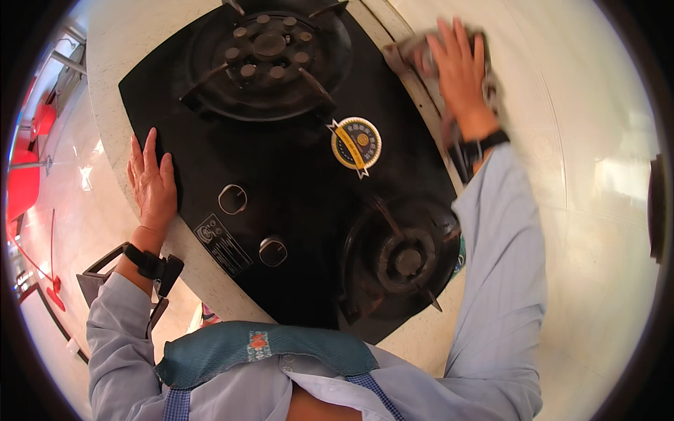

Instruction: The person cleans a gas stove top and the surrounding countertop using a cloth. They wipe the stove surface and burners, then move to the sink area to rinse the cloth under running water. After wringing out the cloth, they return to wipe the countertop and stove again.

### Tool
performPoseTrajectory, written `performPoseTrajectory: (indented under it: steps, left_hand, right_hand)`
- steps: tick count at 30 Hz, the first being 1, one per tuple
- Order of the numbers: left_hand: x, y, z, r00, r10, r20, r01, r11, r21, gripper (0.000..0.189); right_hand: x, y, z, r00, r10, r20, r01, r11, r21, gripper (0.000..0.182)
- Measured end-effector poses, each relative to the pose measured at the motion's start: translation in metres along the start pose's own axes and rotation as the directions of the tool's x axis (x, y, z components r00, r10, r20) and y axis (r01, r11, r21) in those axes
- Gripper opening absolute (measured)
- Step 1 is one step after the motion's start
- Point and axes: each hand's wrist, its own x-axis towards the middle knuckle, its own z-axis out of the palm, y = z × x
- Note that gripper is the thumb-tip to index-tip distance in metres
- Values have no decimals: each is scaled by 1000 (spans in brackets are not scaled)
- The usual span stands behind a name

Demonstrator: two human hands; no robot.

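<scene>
My right hand lies blurred over a brownish cloth, holding it flat with spread fingers. The cloth sits at the foot of the pale wall, along the back edge of a black gas hob. Nothing is in my left hand, which rests on the light speckled countertop by the hob's front edge, fingers apart. Two burners are visible, a larger burner and a smaller burner. Between my hands, the hob carries a round sticker bearing writing and two knobs.
Metal pan supports stick up around the burners. A dark metal frame stands below my left wrist. Red chairs and a glossy floor show at the left. A dark object is at the far right rim.
</scene>
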Motion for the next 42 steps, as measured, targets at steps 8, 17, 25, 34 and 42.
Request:
performPoseTrajectory:
  steps: [8, 17, 25, 34, 42]
  left_hand:
    - [6, 11, -8, 999, 31, 8, -30, 998, -51, 48]
    - [1, 0, -5, 1000, -1, 16, 1, 999, -32, 47]
    - [1, -3, 1, 999, 38, -23, -38, 999, -17, 47]
    - [8, -16, 27, 984, 110, -137, -109, 994, 14, 49]
    - [6, -30, 19, 991, 77, -109, -73, 996, 44, 48]
  right_hand:
    - [142, 18, 32, 996, -50, 69, 63, 978, -199, 29]
    - [20, 1, -1, 931, -40, 363, 94, 987, -133, 39]
    - [-165, 3, -131, 842, 91, 532, -20, 990, -138, 51]
    - [-364, 11, -327, 668, 503, 548, -286, 854, -435, 34]
    - [-187, 95, -408, 952, 139, -272, -285, 724, -628, 35]
